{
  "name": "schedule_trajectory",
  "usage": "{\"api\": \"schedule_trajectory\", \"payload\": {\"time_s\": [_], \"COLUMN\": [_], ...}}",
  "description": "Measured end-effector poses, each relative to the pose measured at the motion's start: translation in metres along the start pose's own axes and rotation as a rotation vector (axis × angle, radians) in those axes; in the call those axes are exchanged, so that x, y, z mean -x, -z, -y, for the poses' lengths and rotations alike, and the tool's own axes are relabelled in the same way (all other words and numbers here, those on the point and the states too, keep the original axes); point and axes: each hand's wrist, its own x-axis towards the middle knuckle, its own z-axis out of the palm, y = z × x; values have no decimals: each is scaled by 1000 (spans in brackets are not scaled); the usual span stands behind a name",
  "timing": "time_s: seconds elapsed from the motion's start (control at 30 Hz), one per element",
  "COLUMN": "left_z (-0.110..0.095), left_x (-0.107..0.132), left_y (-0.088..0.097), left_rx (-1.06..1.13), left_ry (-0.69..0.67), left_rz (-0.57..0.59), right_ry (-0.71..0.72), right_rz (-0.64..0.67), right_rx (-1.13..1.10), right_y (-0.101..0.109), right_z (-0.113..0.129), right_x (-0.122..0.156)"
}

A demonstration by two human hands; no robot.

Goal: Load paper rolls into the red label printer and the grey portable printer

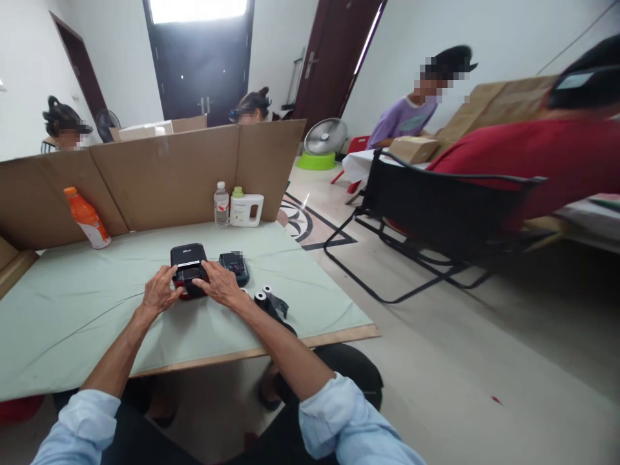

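Observation:
A small black-and-red label printer (pixel 188 253) rests on the cloth-covered table, its dark top part raised at the back and a pale strip across its middle. My left hand (pixel 162 289) grips its left side, thumb low near the front. On the other side my right hand (pixel 219 283) holds the printer, its thumb reaching over the front. Fingers cover part of the printer's interior. Just right of it lies a second black device (pixel 235 268), boxy with a dark panel. Several small rolls with white ends and dark wrapping (pixel 261 298) lie near my right forearm.
A cardboard screen (pixel 165 174) borders the table's back. Before it stand an orange bottle (pixel 88 218), a clear bottle (pixel 221 205) and a white jug (pixel 247 210). A black folding chair (pixel 436 200) with a seated person is at right; other people sit beyond.

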Motion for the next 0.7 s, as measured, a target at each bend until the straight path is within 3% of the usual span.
{"api": "schedule_trajectory", "payload": {"time_s": [0.27, 0.5, 0.7], "left_z": [2, 7, 6], "left_x": [2, -5, -11], "left_y": [-2, 1, -1], "left_rx": [42, 24, 22], "left_ry": [-22, -37, -15], "left_rz": [-48, -66, -9], "right_ry": [-3, 19, 27], "right_rz": [-21, -13, 10], "right_rx": [-45, -25, -39], "right_y": [-6, 3, 1], "right_z": [-4, -5, -8], "right_x": [6, 2, -5]}}
